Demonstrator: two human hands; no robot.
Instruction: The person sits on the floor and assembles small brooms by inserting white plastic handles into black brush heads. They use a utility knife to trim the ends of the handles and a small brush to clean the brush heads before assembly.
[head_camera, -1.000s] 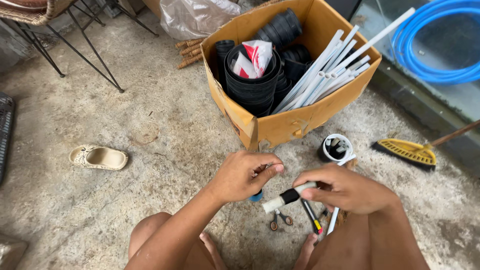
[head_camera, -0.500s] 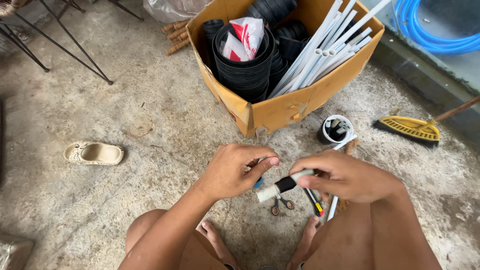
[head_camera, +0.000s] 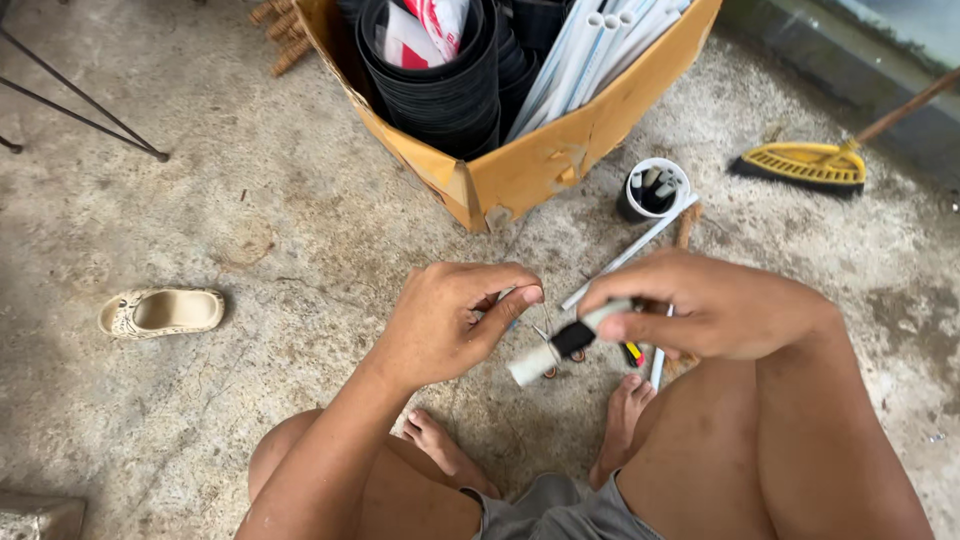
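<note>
Nearer now: pot-and-pipe-filled cardboard box (head_camera: 560, 150)

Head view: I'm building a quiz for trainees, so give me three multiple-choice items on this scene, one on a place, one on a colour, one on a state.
1. Where does the sandal lie?
A. On the concrete floor, off to the person's left
B. Inside the cardboard box
C. Beside the broom

2. What colour is the broom head?
A. Blue
B. Yellow
C. Red

3. How is the white pipe piece with the black band held?
A. It lies loose on the floor
B. It stands in the small tub
C. The right hand grips it in the air

Answers: 1 A, it lies alone on bare concrete, far from the cardboard box. 2 B, the head is plainly yellow. 3 C, the right hand closes on one end, the left hand pinching close by.
</note>
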